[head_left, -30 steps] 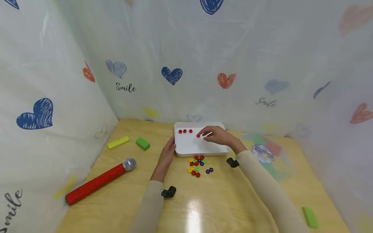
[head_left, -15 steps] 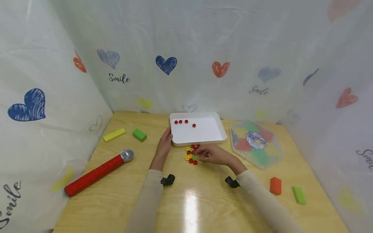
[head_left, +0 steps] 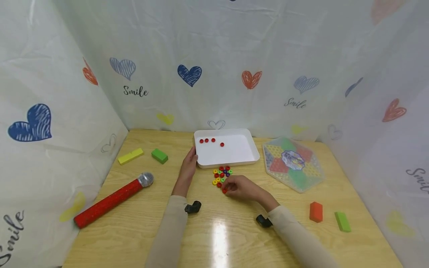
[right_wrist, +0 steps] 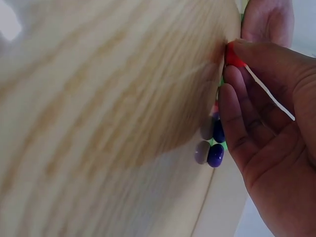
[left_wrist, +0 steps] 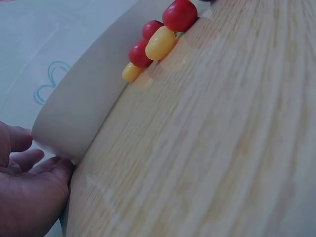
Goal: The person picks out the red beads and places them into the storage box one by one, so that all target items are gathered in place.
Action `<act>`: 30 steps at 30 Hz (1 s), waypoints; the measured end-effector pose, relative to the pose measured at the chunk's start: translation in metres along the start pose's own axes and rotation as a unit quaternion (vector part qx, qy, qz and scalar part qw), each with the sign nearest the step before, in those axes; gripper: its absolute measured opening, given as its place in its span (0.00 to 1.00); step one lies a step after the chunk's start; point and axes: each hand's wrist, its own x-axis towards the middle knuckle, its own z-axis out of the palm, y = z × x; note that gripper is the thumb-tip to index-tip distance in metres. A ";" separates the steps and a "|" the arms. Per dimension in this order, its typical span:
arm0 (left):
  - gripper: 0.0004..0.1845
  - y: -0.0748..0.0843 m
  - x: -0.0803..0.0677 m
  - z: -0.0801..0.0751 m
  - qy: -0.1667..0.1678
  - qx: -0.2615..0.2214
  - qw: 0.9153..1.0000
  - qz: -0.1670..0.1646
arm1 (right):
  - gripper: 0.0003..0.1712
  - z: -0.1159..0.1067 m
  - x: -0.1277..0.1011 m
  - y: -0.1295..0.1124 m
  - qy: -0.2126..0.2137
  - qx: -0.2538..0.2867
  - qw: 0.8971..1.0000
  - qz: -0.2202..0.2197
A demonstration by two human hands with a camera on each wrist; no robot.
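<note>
**Right hand picks at a red ring while the left steadies the tray**

At the table's far left, about nine o'clock from the tray, lie a yellow block [head_left: 130,156] and a green block [head_left: 159,156]; nearer, at seven o'clock, a red microphone [head_left: 112,200] rests slantwise.

The left hand [head_left: 188,168] lies with relaxed fingers against the left wall of the white tray [head_left: 241,152] — touching it, not curled round it, as the left wrist view confirms [left_wrist: 29,197]. Four red rings [head_left: 211,141] sit inside the tray toward its eleven o'clock corner, three in a row and one just apart.

Just beside the tray's near wall, at six o'clock, lies a cluster of coloured rings [head_left: 222,174] — red, yellow, green, purple. The right hand [head_left: 239,187] is at the cluster's near edge, fingertips curled and pinching a red ring [head_left: 224,190] against the wood; the right wrist view shows it held at the fingertips [right_wrist: 233,55].

At three o'clock from the tray lies a hexagonal game board [head_left: 293,163]. Further right and nearer sit an orange block [head_left: 315,211] and another green block [head_left: 342,221].
</note>
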 end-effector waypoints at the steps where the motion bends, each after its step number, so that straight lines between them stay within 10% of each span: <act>1: 0.28 0.000 0.000 0.000 -0.002 0.000 1.000 0.000 | 0.09 0.001 0.000 0.000 0.001 -0.004 1.000 -0.002; 13: 0.27 -0.001 0.000 -0.001 -0.004 -0.007 1.000 -0.001 | 0.10 -0.020 -0.003 0.000 0.002 0.006 1.000 -0.004; 30: 0.27 0.001 -0.006 0.001 0.000 -0.005 1.000 0.002 | 0.09 -0.127 0.053 0.014 0.056 0.084 0.994 0.050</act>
